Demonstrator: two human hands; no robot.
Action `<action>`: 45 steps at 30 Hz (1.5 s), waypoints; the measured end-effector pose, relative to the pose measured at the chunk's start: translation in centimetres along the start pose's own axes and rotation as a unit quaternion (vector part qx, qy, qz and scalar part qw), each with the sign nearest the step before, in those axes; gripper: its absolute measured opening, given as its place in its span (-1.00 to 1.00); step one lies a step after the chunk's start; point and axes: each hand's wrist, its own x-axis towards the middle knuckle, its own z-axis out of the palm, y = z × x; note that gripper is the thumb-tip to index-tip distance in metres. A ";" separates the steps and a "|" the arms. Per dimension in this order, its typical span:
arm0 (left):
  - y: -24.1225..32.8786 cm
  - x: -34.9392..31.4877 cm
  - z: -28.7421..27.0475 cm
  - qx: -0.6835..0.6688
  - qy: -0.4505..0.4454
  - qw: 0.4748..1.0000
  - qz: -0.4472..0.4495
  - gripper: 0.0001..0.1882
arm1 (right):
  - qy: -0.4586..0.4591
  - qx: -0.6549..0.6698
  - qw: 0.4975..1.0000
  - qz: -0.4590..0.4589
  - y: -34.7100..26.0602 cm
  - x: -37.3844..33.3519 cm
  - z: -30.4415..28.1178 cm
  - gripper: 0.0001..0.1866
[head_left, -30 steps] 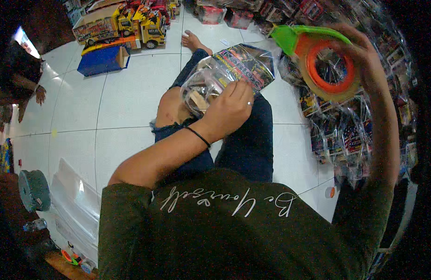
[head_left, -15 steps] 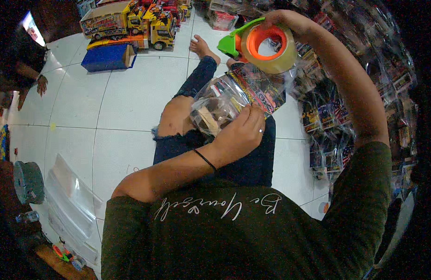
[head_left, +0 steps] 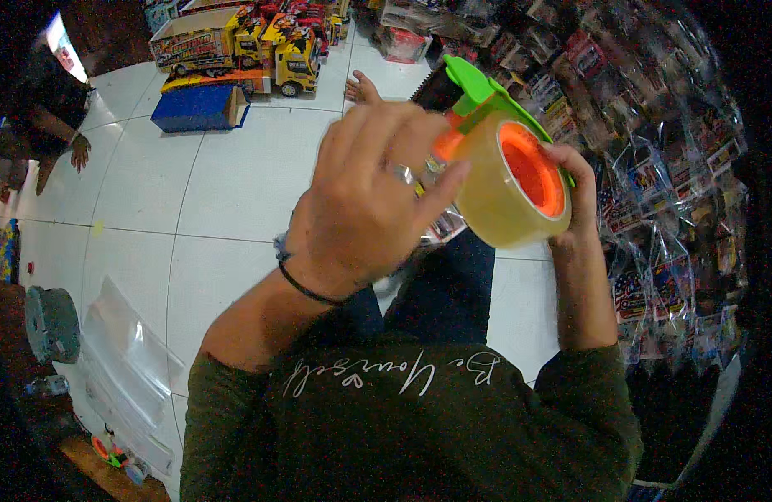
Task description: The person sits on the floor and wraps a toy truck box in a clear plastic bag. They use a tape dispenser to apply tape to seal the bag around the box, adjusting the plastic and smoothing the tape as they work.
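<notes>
My right hand [head_left: 577,188] grips a tape dispenser by its side, with a green frame [head_left: 486,92] and a black toothed edge. On it sits a wide roll of clear yellowish tape [head_left: 495,192] around an orange hub [head_left: 532,171]. Raised in front of my lap, my left hand [head_left: 361,188] has bent fingers, the thumb standing apart from them. Its fingertips are blurred and come close to the orange part beside the roll; nothing shows held in them. Below the hands, a clear plastic package with a printed card [head_left: 444,226] is mostly hidden.
Toy trucks [head_left: 273,54] and a blue box [head_left: 200,109] stand ahead on white tiles. Plastic-wrapped packages [head_left: 654,217] are heaped along the right. Clear plastic sheets [head_left: 127,351] and a grey spool [head_left: 53,325] lie at left. Another person's hand [head_left: 80,151] rests far left.
My left hand has let go of the plastic package and risen toward the dispenser. My right hand has brought the dispenser nearer and turned it, the green frame now pointing away.
</notes>
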 end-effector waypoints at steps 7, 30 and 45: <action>1.2 1.8 0.5 -0.001 -0.020 1.000 0.019 -0.73 | -0.018 0.085 0.996 -0.029 1.7 -4.4 0.0 -0.54; -0.1 9.8 -4.1 -0.132 -0.274 0.940 -0.151 -0.82 | -0.106 0.257 0.960 -0.030 4.0 -7.2 -7.8 -0.57; 1.6 2.4 -3.2 -0.220 -0.144 0.965 -0.023 -0.80 | -0.103 0.297 0.948 -0.039 6.4 -7.2 -8.0 -0.53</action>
